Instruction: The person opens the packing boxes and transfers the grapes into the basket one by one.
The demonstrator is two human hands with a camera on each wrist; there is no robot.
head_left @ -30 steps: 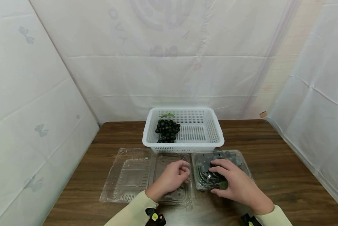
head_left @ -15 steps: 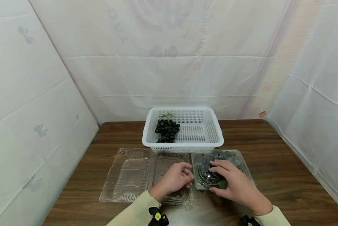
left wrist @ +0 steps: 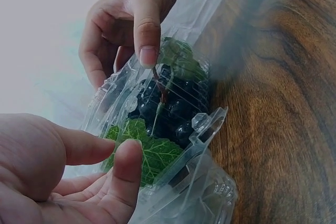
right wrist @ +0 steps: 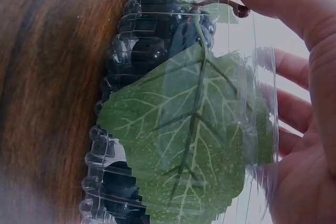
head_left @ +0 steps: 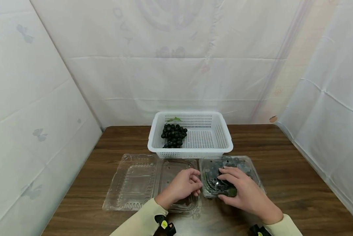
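Observation:
A closed clear plastic clamshell box (head_left: pixel 207 164) holds dark grapes (left wrist: pixel 178 108) and green leaves (right wrist: pixel 178 129), seen through its walls. My right hand (head_left: pixel 248 195) rests on its lid, fingers spread over the top and thumb at the front side. A brown stem (right wrist: pixel 231 6) shows close to that thumb. By the left edge of this box, my left hand (head_left: pixel 180 186) has loosely bent fingers and holds nothing. In the left wrist view its thumb and forefinger are apart, overlapping a leaf at the box's corner. Under the left hand lies a second clear clamshell box (head_left: pixel 139 182), unfolded flat.
Behind the boxes stands a white perforated basket (head_left: pixel 194 151). A bunch of dark grapes (head_left: pixel 173 136) with a green leaf lies in its left part. The wooden table (head_left: pixel 294 183) is bounded by white cloth (head_left: pixel 176 78) at the back and sides.
My left hand has shifted a little to the right, closer to the filled box. The right hand stays on the lid.

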